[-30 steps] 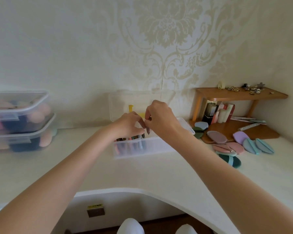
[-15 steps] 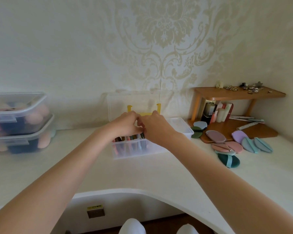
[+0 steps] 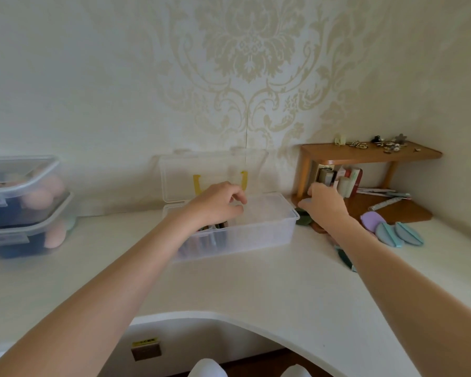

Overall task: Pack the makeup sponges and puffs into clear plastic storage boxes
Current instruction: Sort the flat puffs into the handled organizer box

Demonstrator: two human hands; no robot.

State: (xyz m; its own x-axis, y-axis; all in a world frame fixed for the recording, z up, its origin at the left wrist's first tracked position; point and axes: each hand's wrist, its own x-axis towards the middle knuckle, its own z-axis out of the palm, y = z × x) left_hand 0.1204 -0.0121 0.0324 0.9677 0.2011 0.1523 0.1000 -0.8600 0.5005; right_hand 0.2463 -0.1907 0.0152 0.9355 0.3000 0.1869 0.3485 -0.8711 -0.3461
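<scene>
A clear plastic box (image 3: 259, 235) stands on the counter with its lid (image 3: 215, 170) tipped back against the wall. Several flat puffs (image 3: 201, 240) stand on edge in its left end. My left hand (image 3: 218, 205) hovers over them, fingers curled, thumb and forefinger pinched with nothing visible between. My right hand (image 3: 325, 208) is out to the right of the box, above a dark green puff (image 3: 303, 221); its fingers are hidden under the hand. Loose puffs lie further right: a lilac one (image 3: 371, 219), two teal ones (image 3: 397, 234), and a dark green one (image 3: 344, 258) partly under my forearm.
Two lidded clear boxes (image 3: 19, 208) full of sponges are stacked at the far left. A wooden corner shelf (image 3: 370, 155) at the right carries small trinkets on top, with bottles and pens underneath. The white counter's curved front edge (image 3: 229, 317) lies close to me.
My right hand has left the box and swung right to the loose puffs by the shelf. My left hand has stayed over the puffs in the box.
</scene>
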